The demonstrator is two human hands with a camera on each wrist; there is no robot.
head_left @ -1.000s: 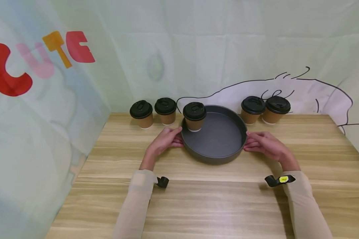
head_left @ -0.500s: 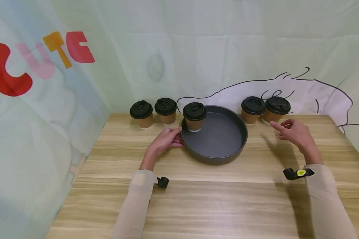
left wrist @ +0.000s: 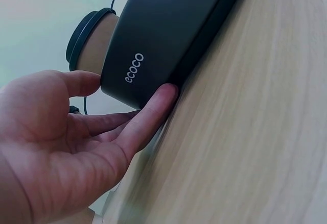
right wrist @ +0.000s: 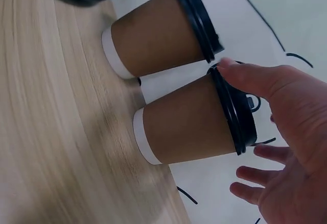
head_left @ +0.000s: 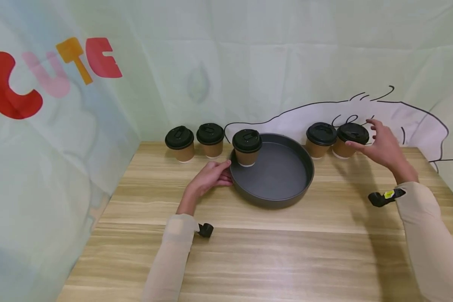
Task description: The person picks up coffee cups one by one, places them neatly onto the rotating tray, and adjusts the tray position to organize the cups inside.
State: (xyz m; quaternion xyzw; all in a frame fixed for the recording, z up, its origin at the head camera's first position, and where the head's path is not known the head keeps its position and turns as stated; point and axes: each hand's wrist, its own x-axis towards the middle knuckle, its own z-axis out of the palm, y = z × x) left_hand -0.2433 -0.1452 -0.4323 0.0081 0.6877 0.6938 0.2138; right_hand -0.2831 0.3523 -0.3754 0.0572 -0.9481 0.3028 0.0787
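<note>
fingers and thumb of the right hand (head_left: 385, 147) stand spread apart beside the rightmost lidded cup (head_left: 348, 137); whether they touch it, i cannot tell. the left hand (head_left: 209, 176) pinches the dark round pan (head_left: 277, 176), thumb at the rim, a finger low on the wall. one cup (head_left: 247, 147) stands upright in the pan's left part; the pan rests on the wooden table (head_left: 272, 260).
</note>
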